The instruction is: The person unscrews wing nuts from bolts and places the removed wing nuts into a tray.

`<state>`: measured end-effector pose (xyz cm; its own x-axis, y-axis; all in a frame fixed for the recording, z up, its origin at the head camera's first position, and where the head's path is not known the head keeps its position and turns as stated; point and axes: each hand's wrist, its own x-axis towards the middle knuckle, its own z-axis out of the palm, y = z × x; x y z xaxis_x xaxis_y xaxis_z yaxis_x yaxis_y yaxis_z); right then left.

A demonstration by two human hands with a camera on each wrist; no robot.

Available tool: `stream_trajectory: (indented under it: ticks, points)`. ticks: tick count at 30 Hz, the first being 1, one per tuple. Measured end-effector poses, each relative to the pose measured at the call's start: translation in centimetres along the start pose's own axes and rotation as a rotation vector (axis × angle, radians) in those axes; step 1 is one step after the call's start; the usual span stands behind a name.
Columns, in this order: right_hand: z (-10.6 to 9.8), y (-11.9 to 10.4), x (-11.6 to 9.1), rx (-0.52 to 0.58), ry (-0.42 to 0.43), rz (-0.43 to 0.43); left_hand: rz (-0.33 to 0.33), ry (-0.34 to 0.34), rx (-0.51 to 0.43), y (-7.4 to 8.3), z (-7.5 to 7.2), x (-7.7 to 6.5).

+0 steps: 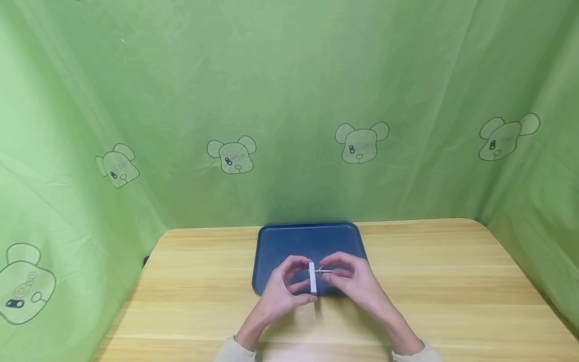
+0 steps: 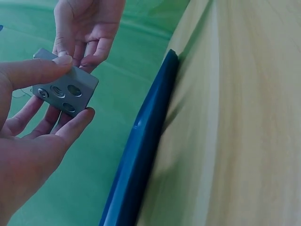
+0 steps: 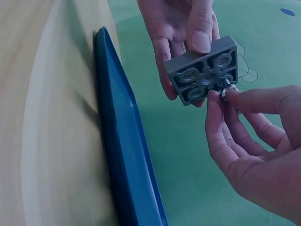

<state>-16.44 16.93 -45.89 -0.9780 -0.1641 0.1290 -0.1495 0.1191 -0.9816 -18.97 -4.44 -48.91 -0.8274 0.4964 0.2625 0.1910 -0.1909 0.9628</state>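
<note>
My left hand (image 1: 282,291) grips a grey square block (image 1: 312,279) by its edges, thumb on one edge and fingers on the opposite one. Several round holes pass through the block (image 2: 66,89), and a round bolt head (image 2: 43,92) sits in a corner hole on its flat face. On the recessed face, the threaded bolt (image 3: 226,82) sticks out toward my right hand (image 1: 359,284). That hand pinches a small shiny metal nut (image 3: 223,93) at the bolt, between thumb and fingers; its fingertips partly hide the nut. Both hands are raised above the tray's near edge.
A blue tray (image 1: 307,240) lies on the light wooden table (image 1: 203,281), near its back edge. Green curtain (image 1: 289,100) with printed bear heads closes off the back and both sides.
</note>
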Motion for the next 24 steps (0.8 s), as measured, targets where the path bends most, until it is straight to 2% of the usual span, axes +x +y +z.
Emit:
stream_trajectory:
  ticks: [6,9,14,20,24]
  points:
    - [-0.1,-0.1,0.3,0.061,-0.041,-0.062,0.019,-0.023,0.009,0.9,0.0,-0.2]
    - [-0.1,-0.1,0.4,0.072,-0.036,-0.076,0.020,-0.029,0.023,1.4,0.0,-0.1]
    - [-0.5,-0.7,0.6,0.065,-0.015,-0.078,0.028,-0.037,0.039,1.9,0.1,0.3]
    - [-1.2,-1.6,0.8,0.066,-0.042,-0.082,0.025,-0.043,0.047,2.7,0.3,1.0]
    - [-1.5,-2.2,0.8,0.048,-0.048,-0.050,0.028,-0.037,0.051,3.1,0.3,1.4]
